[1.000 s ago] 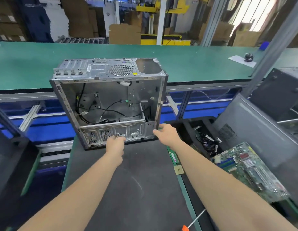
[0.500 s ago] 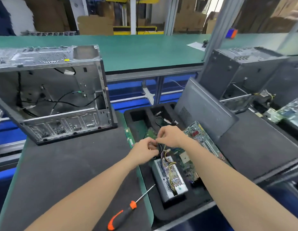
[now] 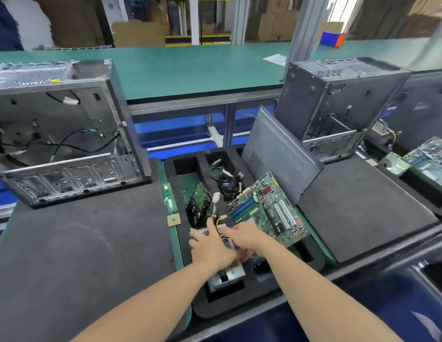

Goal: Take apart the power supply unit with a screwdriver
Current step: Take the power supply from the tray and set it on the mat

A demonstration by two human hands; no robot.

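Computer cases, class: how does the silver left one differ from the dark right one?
The silver case is bright bare metal; the dark case is charcoal. The silver case shows a wide interior with loose black cables; the dark case shows mostly closed wall. A grey side panel leans before the dark case, none before the silver case. Both are opened towers.

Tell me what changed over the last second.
Both hands left the empty computer case and moved right to the foam tray; left hand and right hand now lie on the power supply unit, grip unclear. Case and motherboard stayed put.
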